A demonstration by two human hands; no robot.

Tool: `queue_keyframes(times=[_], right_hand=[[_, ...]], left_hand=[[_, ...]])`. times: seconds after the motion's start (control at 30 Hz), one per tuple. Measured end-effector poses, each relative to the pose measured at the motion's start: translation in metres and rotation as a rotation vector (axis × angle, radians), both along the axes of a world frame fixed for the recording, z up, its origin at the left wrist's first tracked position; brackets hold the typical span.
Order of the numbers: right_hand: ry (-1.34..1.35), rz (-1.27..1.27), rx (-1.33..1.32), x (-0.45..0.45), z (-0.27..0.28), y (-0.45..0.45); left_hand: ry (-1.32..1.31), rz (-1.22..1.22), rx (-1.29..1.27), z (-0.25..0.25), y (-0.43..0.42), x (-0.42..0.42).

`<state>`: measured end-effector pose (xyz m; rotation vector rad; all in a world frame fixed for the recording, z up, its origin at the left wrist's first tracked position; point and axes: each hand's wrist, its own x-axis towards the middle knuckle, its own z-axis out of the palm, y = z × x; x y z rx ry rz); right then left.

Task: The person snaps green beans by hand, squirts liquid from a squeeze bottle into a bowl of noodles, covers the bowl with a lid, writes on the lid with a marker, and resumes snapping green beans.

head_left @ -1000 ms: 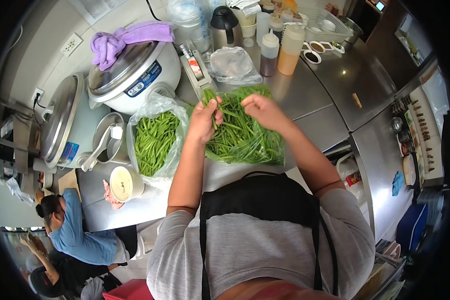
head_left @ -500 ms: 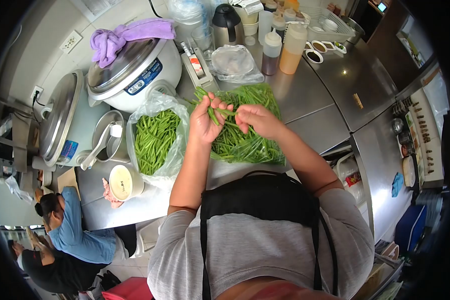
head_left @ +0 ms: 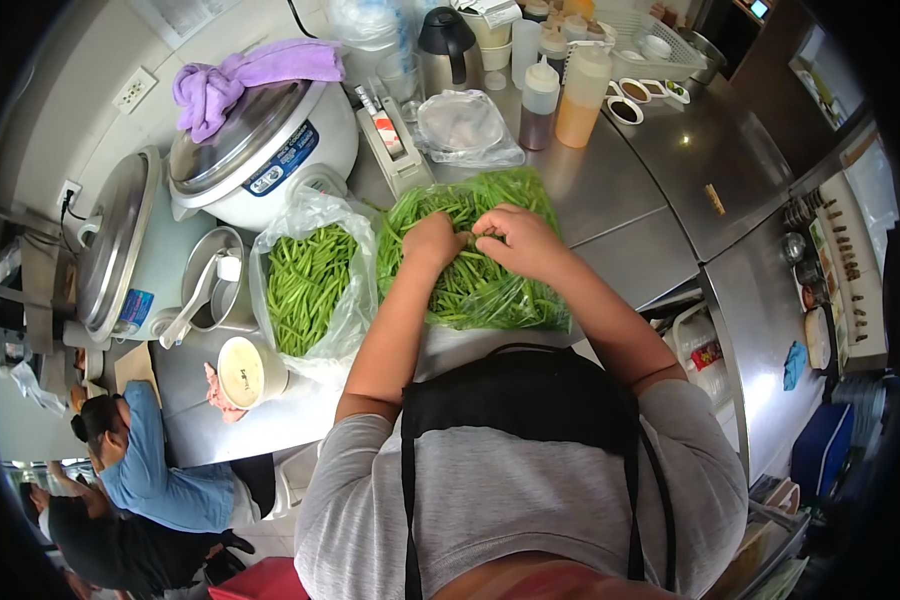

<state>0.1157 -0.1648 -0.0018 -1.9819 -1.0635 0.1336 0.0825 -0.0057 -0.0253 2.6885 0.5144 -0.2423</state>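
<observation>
A pile of long green beans (head_left: 460, 285) lies on a clear plastic bag (head_left: 535, 305) in front of me. My left hand (head_left: 433, 242) reaches down into this pile, its fingertips hidden among the beans. Just to the right is my right hand (head_left: 522, 240), low over the same pile with its fingers curled inward and nearly meeting the left hand's fingertips. What those curled fingers hold, if anything, does not show. Beside my left forearm, an open plastic bag (head_left: 355, 235) contains shorter cut green bean pieces (head_left: 310, 285).
Two large rice cookers (head_left: 270, 150) and a metal pot (head_left: 232, 300) with a ladle stand left. A white tub (head_left: 250, 372) sits near the front edge. Squeeze bottles (head_left: 582, 100), a thermos (head_left: 450, 50) and sauce dishes (head_left: 625, 110) are behind. Two people (head_left: 160, 460) are at lower left.
Both hands have lowered to the pile. The beans held up in my left hand half a second ago are no longer visible there. The left hand has turned palm down.
</observation>
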Motion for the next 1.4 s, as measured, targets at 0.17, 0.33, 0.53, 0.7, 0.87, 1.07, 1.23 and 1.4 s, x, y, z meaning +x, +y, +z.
queue_keyframes(times=[0.17, 0.33, 0.53, 0.7, 0.87, 1.07, 1.23, 1.4], right_hand=[[0.102, -0.053, 0.013, 0.008, 0.004, -0.012], [-0.029, -0.113, 0.014, 0.01, 0.009, -0.007], [-0.38, -0.253, -0.052, 0.006, 0.017, 0.003], [-0.471, -0.2, -0.133, 0.009, 0.019, -0.001], [-0.213, -0.199, 0.165, 0.0, 0.029, 0.005], [0.246, -0.194, 0.411, 0.012, 0.025, 0.002], [0.063, -0.002, 0.017, -0.001, -0.001, 0.005], [-0.004, 0.002, 0.032, -0.004, 0.008, 0.014]], left_hand=[[-0.182, 0.085, -0.186, 0.009, 0.022, -0.017], [-0.416, 0.101, -0.591, 0.037, 0.028, -0.048], [-0.445, 0.004, -0.712, 0.041, 0.03, -0.06], [-0.399, -0.061, -0.705, 0.041, 0.026, -0.057], [-0.551, -0.106, -0.757, 0.032, 0.002, -0.046], [-0.502, 0.262, -1.167, 0.031, 0.001, -0.045], [-0.626, 0.299, -1.387, 0.036, 0.006, -0.045], [-0.662, 0.217, -1.451, 0.041, 0.0, -0.048]])
